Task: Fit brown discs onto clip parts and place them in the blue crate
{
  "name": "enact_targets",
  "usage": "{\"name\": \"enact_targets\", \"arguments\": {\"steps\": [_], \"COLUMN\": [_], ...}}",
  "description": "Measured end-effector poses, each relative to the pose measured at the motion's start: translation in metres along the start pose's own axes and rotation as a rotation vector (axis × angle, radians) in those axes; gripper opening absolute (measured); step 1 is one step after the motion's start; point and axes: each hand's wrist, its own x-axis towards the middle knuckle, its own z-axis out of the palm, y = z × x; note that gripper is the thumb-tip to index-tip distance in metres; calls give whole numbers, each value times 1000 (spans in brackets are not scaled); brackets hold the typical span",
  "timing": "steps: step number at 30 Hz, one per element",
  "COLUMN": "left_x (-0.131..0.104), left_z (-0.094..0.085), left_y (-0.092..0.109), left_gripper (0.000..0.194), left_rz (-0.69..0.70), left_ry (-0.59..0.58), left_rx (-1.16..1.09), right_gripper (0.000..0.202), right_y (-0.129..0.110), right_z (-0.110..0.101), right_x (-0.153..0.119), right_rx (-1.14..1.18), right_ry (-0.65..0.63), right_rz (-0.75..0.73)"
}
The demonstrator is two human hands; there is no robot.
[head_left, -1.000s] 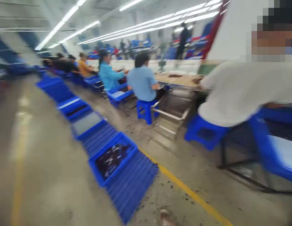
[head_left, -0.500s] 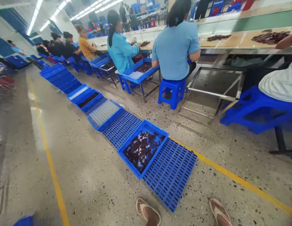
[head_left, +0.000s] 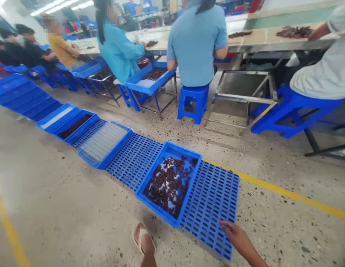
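Observation:
My right hand [head_left: 236, 234] reaches in from the lower right, above the near end of a blue slotted floor panel [head_left: 214, 196]. Its fingers are stretched out, slightly blurred, and hold nothing. To the hand's left, resting on the panels, is a shallow blue tray [head_left: 150, 211]. Inside it lie many small dark brown pieces [head_left: 169, 185], heaped loosely, with whitish patches among them. A gap separates the hand from this tray. My left hand is out of the picture.
Farther along the panel row stand a tray with clear plastic sheets [head_left: 104, 142] and more blue trays [head_left: 24, 94]. People sit on blue stools [head_left: 193, 104] at a long worktable [head_left: 244, 46]. My sandaled foot [head_left: 144, 239] is beside the panels. A metal stand [head_left: 244, 98] is at right.
My right hand has come into view at the lower right. The view has shifted, with the trays and people appearing farther left and the near tray looking larger.

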Motion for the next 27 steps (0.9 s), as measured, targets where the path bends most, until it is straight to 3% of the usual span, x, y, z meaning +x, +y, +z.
{"name": "enact_targets", "arguments": {"steps": [4,6,9,11,13,15,18,22,25,27], "left_x": [112,165,249,309,370,424,488,534,543,541], "left_z": [-5,2,34,63,90,111,131,150,161,165], "left_y": [-80,-115,-134,-125,-106,-83,-44,8,36,43], "left_gripper": [27,28,27,23,23,25,26,34,40,35], "left_rz": [176,275,438,551,648,732,872,1044,1161,1202], "left_ry": [-106,-171,-240,-237,-184,-108,0,134,151,132], "left_rx": [-12,-35,-94,-129,-138,-127,-105,-79,2,67], "right_gripper": [19,21,16,15,17,20,32,44,45,43], "right_y": [-7,-19,-43,-57,-62,-59,-44,-43,-65,-82], "right_z": [89,139,217,261,292,306,303,287,283,286], "right_x": [36,54,106,159,218,276,346,409,442,452], "right_rx": [55,43,7,-17,-49,-92,-159,-244,-314,-359], "right_ry": [43,62,61,79,132,231,395,553,584,563], "right_rz": [99,123,86,22,-28,-30,-22,-77,-174,-229]}}
